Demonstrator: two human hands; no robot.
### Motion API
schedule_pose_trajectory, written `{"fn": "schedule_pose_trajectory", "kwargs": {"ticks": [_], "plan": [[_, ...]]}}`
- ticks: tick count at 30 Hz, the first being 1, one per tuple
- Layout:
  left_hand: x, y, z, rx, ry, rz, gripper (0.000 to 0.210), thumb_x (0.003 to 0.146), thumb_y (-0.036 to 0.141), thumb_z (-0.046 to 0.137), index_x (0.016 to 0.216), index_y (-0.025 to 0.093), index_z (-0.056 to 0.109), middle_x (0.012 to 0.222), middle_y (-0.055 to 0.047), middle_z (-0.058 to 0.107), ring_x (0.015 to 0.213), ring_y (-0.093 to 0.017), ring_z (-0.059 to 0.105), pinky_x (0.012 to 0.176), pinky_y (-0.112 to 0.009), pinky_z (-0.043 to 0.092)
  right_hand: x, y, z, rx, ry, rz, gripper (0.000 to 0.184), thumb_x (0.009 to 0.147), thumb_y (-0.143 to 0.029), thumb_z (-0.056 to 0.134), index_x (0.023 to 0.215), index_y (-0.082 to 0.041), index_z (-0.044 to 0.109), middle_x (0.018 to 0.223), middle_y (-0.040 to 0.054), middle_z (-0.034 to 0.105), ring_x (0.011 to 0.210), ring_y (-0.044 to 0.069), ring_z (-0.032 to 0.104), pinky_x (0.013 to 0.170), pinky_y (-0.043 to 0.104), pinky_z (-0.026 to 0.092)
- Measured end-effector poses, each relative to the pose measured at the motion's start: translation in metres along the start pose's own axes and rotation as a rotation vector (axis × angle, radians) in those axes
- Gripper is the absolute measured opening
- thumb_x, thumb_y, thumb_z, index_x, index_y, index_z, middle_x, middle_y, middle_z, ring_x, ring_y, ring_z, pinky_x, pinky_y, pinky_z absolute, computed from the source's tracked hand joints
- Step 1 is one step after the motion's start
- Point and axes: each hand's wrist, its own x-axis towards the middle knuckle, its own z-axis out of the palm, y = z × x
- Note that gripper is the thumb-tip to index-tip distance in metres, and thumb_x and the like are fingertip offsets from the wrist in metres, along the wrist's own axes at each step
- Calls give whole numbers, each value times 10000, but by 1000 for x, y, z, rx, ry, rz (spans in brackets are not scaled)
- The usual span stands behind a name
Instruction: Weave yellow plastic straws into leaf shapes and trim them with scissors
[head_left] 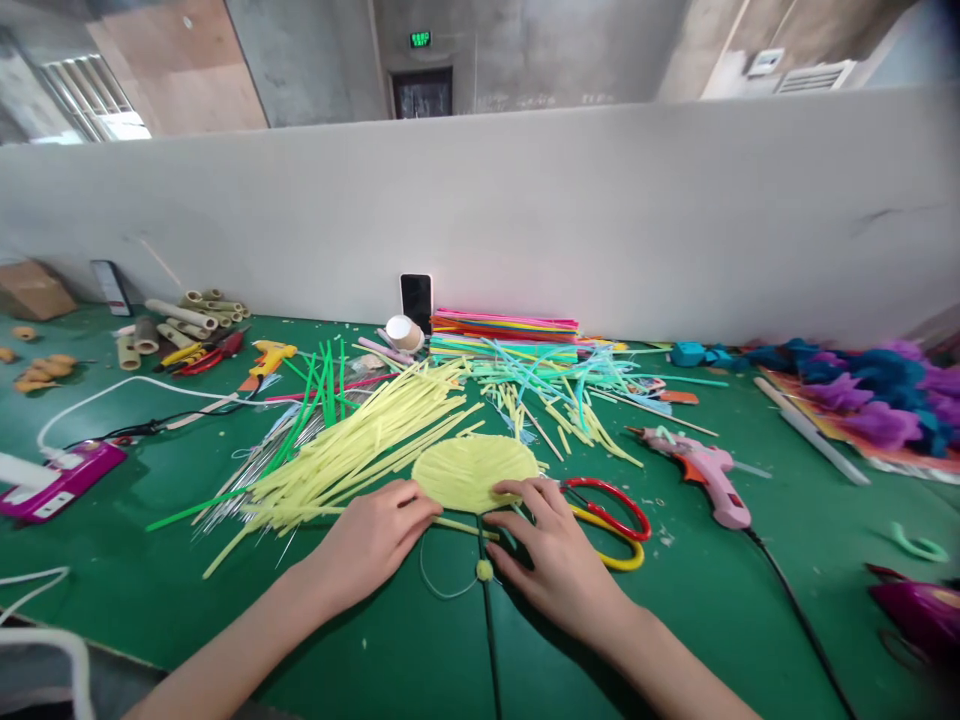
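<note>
A flat, oval yellow leaf shape (476, 470), seemingly made of pipe cleaners, lies in front of me. My left hand (386, 525) has its fingers closed at the leaf's lower left edge. On the lower right edge rest the fingertips of my right hand (551, 545), its fingers and thumb apart. A dark green stem (489, 630) runs from under the leaf toward me, with a small yellow ball (484, 570) on it. Thin wire (431, 580) loops left of the ball. Beside my right hand lie scissors with red and yellow handles (626, 530), their blades mostly hidden.
Yellow pipe cleaners (360, 430) spread to the left, with blue and multicoloured ones behind. A pink glue gun (709, 475) lies right, a yellow one (270, 362) left. A purple power strip (64, 480), bamboo pieces (180, 320), a phone (416, 300) and purple-blue flowers (877, 395) are around.
</note>
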Motion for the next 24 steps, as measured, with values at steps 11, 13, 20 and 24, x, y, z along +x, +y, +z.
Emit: {"fn": "schedule_pose_trajectory", "kwargs": {"ticks": [11,13,20,24], "plan": [[21,-2,5,49,32,25,207,961,299,417,973,231,612,947,-30,612,826,-164,612,704,-267,446,2,6,-6,-15,-12,-7,117,903,-139,462,859,-199,552,1046,88,579,980,240,512,873,422,455],[20,-6,2,35,42,9,185,947,317,453,1005,241,611,991,-27,611,844,-164,620,726,-269,455,3,8,-8,-32,6,7,135,916,-125,427,871,-201,529,1013,90,576,949,236,517,843,410,458],[21,-16,10,8,137,4,282,865,449,571,1044,237,621,1086,-59,597,1014,-228,571,866,-356,463,4,15,-7,-2,49,65,145,951,-175,392,866,-215,502,832,57,595,769,205,537,687,339,447],[21,-11,23,-7,197,27,279,871,410,571,1077,225,608,1134,-82,582,1046,-245,552,925,-410,443,3,13,-11,62,52,113,117,960,-233,415,903,-220,517,856,48,617,801,197,559,716,328,424]]}}
